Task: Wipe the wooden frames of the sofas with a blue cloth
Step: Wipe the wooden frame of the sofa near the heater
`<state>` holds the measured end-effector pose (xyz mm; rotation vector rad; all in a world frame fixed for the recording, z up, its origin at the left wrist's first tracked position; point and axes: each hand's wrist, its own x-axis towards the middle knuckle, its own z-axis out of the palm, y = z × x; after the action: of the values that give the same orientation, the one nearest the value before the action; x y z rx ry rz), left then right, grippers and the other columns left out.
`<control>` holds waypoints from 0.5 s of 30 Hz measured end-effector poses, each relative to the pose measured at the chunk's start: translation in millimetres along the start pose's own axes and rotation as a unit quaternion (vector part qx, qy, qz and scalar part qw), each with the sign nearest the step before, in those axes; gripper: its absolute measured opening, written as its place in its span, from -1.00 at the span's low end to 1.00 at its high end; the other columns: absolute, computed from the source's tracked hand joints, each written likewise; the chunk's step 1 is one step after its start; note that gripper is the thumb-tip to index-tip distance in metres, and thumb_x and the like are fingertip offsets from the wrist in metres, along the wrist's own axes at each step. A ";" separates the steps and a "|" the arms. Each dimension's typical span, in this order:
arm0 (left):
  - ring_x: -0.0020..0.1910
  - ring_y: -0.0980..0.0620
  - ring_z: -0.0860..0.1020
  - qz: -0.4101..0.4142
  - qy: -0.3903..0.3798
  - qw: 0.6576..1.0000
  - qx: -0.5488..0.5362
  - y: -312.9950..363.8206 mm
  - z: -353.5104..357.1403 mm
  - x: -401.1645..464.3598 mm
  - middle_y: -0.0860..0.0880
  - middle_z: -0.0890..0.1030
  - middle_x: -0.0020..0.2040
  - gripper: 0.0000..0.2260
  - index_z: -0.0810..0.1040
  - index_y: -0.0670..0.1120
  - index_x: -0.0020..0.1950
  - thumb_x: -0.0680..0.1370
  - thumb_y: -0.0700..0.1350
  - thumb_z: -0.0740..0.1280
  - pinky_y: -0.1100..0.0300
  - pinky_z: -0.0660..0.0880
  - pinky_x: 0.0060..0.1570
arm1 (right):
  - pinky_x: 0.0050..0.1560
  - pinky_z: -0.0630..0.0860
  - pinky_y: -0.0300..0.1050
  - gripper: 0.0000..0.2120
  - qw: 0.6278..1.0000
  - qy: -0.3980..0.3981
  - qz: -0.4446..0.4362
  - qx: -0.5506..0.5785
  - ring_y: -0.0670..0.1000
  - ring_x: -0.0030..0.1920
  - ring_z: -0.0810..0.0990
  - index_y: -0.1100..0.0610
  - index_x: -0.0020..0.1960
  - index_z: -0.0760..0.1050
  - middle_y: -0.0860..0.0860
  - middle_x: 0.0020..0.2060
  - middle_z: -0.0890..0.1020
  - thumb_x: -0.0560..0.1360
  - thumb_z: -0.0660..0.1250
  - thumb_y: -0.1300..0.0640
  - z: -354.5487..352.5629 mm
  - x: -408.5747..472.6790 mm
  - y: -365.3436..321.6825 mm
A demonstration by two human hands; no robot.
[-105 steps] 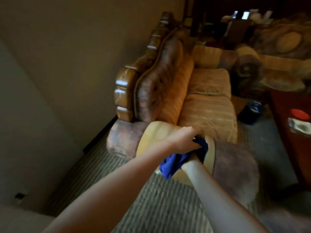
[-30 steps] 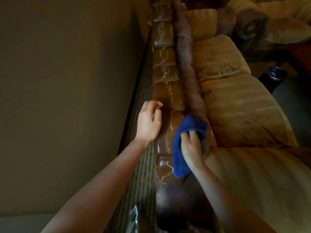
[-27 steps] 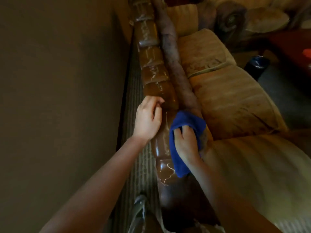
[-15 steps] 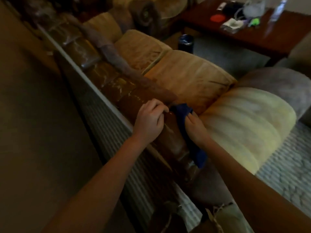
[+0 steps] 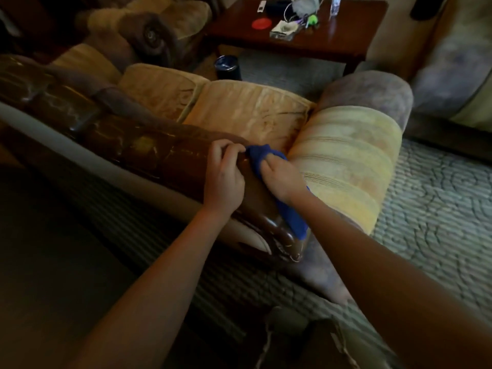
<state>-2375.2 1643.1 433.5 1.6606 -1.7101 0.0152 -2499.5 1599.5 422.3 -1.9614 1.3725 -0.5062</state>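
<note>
A glossy carved wooden frame [image 5: 138, 147] runs along the top of the sofa's back, from the upper left down to its near end in the middle of the view. My right hand [image 5: 283, 177] presses a blue cloth [image 5: 288, 214] onto the frame near that end, fingers curled over the cloth. The cloth hangs down past my wrist. My left hand [image 5: 225, 177] rests on the frame just left of the cloth, fingers bent over the top edge.
The sofa's tan seat cushions [image 5: 247, 110] and striped rolled armrest [image 5: 346, 161] lie beyond the frame. A dark cup [image 5: 227, 67] stands on the floor. A dark wooden table [image 5: 300, 27] with small items is behind it. A wall is at left.
Earlier both hands held the cloth at the armrest; now they are on the back frame. Over the last second the view swung right, while my hands stayed near the frame's end.
</note>
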 end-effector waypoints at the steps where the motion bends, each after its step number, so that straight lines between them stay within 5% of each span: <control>1: 0.00 -0.14 0.50 -0.001 -0.002 1.000 0.000 0.8 -0.2 -0.5 -0.25 0.46 0.04 -0.67 0.55 -0.28 0.03 0.47 -0.28 0.04 0.14 0.43 0.09 | -0.01 0.22 -0.06 -0.72 1.000 0.007 0.026 -0.006 0.15 0.09 0.47 0.28 0.08 0.43 0.24 0.10 0.51 0.64 -0.01 0.18 1.5 -5.5 5.7; 6: 0.03 -0.15 0.50 -0.010 -0.005 1.000 0.003 7.1 -0.5 -1.4 -0.25 0.47 0.05 -0.67 0.54 -0.27 0.04 0.44 -0.26 0.03 0.14 0.42 0.11 | 0.11 0.38 0.22 -0.52 0.992 0.104 0.017 -0.062 0.29 0.11 0.43 0.31 0.14 0.49 0.30 0.09 0.49 0.53 -0.05 0.04 38.2 -64.7 25.7; 12: 0.02 -0.17 0.50 -0.030 0.004 0.999 -0.030 9.6 -1.7 -2.6 -0.26 0.48 0.03 -0.66 0.52 -0.28 0.01 0.39 -0.25 0.03 0.11 0.42 0.13 | 0.11 0.37 0.39 -0.69 0.973 0.185 -0.043 -0.134 0.22 0.06 0.50 0.13 -0.09 0.56 0.15 -0.04 0.57 0.46 0.07 0.04 52.1 -74.0 -5.0; 15: 0.01 -0.11 0.47 -0.045 0.021 0.996 -0.069 8.0 -2.7 -1.1 -0.28 0.49 0.00 -0.68 0.51 -0.31 -0.01 0.40 -0.24 0.06 0.17 0.35 0.13 | 0.11 0.35 0.21 -0.67 0.976 0.165 -0.073 -0.122 0.12 0.09 0.38 0.13 -0.07 0.52 0.12 -0.03 0.54 0.47 0.04 0.00 40.1 -50.5 1.6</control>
<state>-2381.0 1646.6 438.7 1.6210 -1.5689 -0.1086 -2493.0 1658.4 396.7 -2.2658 1.5599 -0.7943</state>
